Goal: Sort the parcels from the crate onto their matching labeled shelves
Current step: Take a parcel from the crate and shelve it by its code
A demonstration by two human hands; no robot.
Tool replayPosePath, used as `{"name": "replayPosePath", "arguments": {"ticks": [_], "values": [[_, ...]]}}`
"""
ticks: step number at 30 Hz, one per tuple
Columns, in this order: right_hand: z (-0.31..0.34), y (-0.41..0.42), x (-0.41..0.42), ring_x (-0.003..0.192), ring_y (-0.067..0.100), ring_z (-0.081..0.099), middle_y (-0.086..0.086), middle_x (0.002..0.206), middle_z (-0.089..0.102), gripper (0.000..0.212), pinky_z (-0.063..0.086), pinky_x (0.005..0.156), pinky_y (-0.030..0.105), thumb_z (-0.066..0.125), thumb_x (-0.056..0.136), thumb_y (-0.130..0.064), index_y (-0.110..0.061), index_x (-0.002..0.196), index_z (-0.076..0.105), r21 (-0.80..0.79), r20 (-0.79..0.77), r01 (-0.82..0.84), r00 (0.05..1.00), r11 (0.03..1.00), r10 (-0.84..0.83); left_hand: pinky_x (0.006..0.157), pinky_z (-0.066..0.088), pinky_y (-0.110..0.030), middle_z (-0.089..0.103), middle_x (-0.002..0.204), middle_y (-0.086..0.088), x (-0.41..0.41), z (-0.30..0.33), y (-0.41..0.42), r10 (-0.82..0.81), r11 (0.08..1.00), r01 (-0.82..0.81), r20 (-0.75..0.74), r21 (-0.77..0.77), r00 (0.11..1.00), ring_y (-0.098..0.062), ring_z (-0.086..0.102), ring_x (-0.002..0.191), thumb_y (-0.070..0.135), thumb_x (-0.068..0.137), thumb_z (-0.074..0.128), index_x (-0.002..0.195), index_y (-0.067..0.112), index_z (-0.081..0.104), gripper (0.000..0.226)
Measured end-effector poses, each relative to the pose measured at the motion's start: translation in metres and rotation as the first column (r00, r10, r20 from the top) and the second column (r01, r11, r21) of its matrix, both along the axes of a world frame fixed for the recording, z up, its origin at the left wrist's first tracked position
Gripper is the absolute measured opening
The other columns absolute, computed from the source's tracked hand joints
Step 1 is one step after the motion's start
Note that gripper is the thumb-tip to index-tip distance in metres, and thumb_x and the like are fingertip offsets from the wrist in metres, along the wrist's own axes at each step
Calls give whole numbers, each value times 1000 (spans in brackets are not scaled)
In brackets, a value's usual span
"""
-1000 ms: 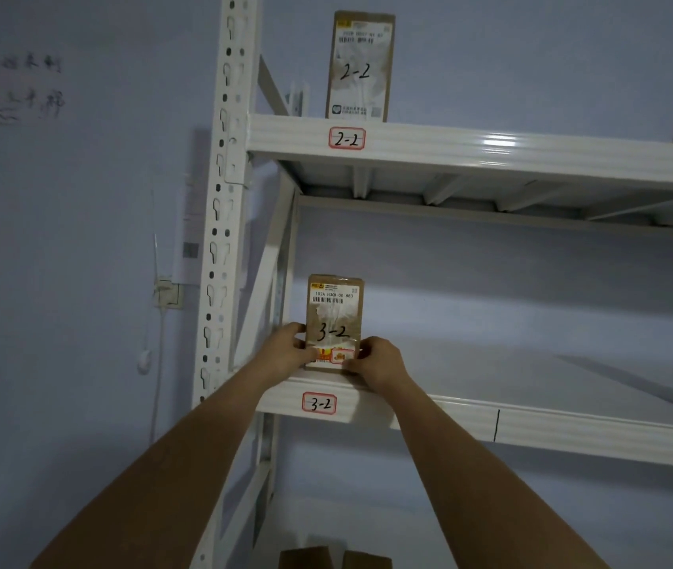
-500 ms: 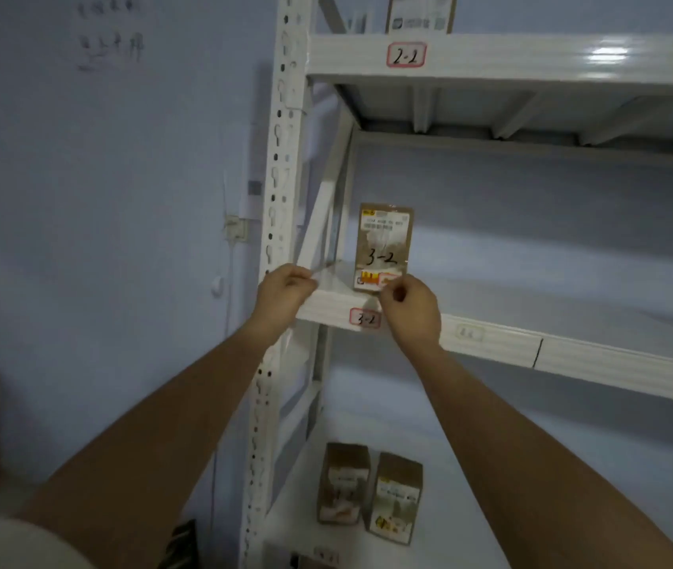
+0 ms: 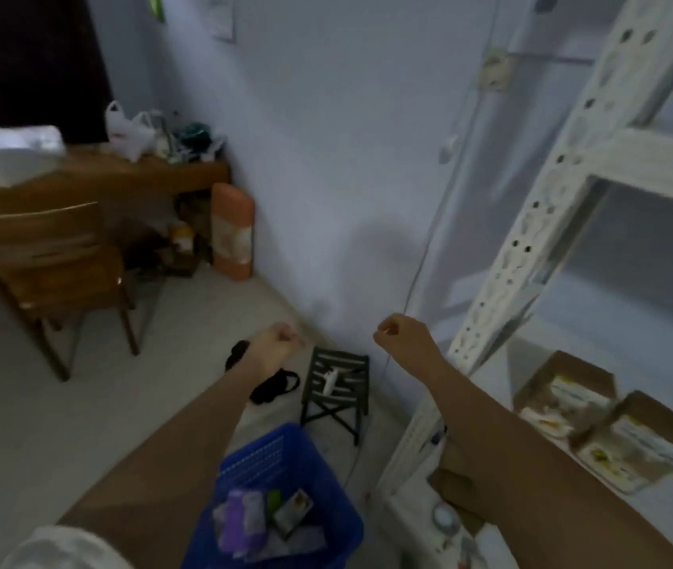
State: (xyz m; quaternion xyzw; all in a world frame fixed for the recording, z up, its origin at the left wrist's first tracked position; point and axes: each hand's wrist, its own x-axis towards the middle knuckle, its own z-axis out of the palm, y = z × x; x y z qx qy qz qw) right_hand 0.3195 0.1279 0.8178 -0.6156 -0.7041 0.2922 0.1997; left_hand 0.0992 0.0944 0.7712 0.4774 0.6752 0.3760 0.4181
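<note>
Parcels (image 3: 263,523) lie loose in the blue crate (image 3: 328,540), below and between our two forearms, nearest to us. We judge we are between parcels: nothing is in hand and the next pick is due. Our left hand (image 3: 275,342) and right hand (image 3: 402,334) are both curled into loose fists, holding nothing, well above the crate. Next we must reach down, take one parcel and read its mark. Right of the right hand stands the white rack (image 3: 532,248), with two boxed parcels (image 3: 606,425) on its low shelf. Blur hides every label, and the crate's near side is cut off
</note>
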Motion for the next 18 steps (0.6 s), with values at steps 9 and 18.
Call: {"name": "replayPosePath", "arguments": {"ticks": [9, 18], "values": [[-190, 1, -151, 83, 22, 54, 10, 86, 58, 15, 47, 81, 36, 52, 91, -23, -10, 85, 57, -437, 81, -198, 963, 877, 258, 60, 43, -23, 58, 97, -10, -151, -171, -76, 214, 887, -224, -70, -404, 974, -19, 54, 75, 25, 86, 66, 100, 10, 58, 22], [-379, -21, -199, 74, 20, 45, 25, 87, 52, 18, 42, 69, 36, 47, 92, -14, 1, 85, 55, -693, 117, -147, 943, 706, 311, 75, 40, -32, 53, 84, -4, -187, -328, -111, 249, 777, -199, 2, -598, 968, -20, 50, 81, 21, 89, 62, 85, 12, 54, 13]]}}
